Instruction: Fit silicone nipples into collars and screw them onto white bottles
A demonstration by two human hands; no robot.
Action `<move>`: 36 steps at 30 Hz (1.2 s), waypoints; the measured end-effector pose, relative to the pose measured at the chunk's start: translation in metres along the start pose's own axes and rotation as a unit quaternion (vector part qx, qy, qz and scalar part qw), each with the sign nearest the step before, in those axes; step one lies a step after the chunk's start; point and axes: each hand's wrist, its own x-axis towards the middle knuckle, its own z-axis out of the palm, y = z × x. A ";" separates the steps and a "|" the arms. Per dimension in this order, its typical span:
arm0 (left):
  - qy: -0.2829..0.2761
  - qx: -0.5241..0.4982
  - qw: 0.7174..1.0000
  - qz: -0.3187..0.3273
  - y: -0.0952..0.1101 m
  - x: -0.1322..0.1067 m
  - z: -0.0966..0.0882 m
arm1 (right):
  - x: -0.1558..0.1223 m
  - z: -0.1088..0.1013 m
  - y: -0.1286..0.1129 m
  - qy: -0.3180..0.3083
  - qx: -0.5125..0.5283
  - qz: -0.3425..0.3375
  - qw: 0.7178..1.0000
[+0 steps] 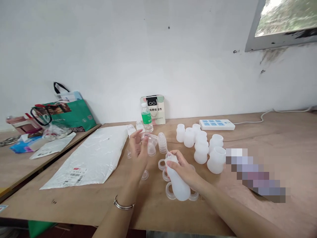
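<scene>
My right hand [182, 167] is wrapped round a translucent white silicone bottle [177, 185], which is tilted with its base toward me just above the wooden table [272, 138]. My left hand [138, 147], a metal bangle on its wrist, is raised beside it with fingers closed on a small clear plastic piece [148, 138]. Clear rings [170, 191] lie on the table under and around the bottle. Several more white silicone bottles [201, 145] stand upright just right of my hands. Small clear caps [162, 142] stand behind my left hand.
A white plastic mailer bag [94, 158] lies flat to the left. A green-labelled water bottle [147, 118] and a small printed box [156, 107] stand by the wall. A power strip [216, 124] lies at the back right. A second table at the left carries a green bag [74, 114].
</scene>
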 end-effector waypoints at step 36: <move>-0.006 -0.025 0.994 0.104 0.009 0.053 -0.010 | 0.008 -0.010 -0.002 -0.003 0.010 -0.132 0.991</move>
